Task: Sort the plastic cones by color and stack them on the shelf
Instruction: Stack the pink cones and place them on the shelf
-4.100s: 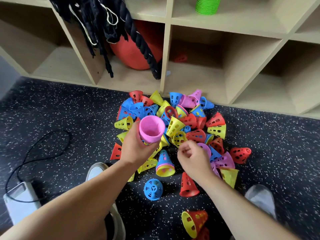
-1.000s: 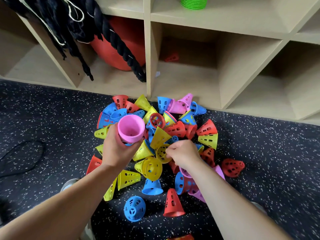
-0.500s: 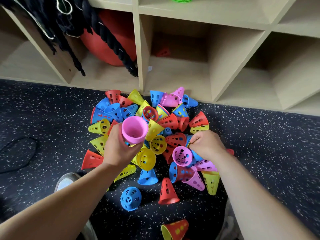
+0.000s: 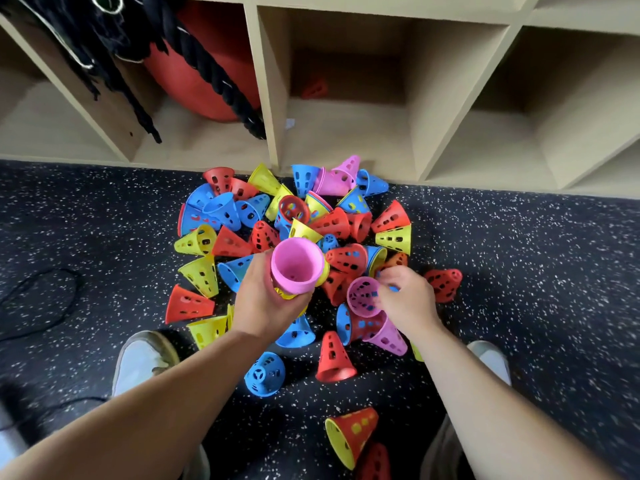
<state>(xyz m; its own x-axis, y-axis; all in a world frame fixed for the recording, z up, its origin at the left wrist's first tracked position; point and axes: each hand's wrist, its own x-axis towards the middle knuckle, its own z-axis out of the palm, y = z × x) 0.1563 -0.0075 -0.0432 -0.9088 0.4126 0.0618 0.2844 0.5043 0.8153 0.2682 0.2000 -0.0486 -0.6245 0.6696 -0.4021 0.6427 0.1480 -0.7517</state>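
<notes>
A heap of perforated plastic cones (image 4: 311,223) in red, yellow, blue and pink lies on the dark speckled floor in front of the wooden shelf (image 4: 273,98). My left hand (image 4: 266,303) grips a stack of pink cones (image 4: 297,270), mouth up, over the middle of the heap. Just to the right, my right hand (image 4: 407,301) pinches the rim of a single pink cone (image 4: 363,296) that points mouth toward me. Another pink cone (image 4: 389,336) lies below that hand. More pink cones (image 4: 337,178) rest at the heap's far edge.
A red ball (image 4: 204,71) and black ropes (image 4: 114,46) fill the left cubby. One red cone (image 4: 315,88) lies deep in the middle cubby. My shoes (image 4: 143,358) flank the heap. A black cable (image 4: 38,299) loops at left. A red-and-yellow nested cone (image 4: 351,434) lies near me.
My right hand has come back left from the heap's right side and taken hold of the single pink cone. The left hand still holds its pink stack, shifted slightly right.
</notes>
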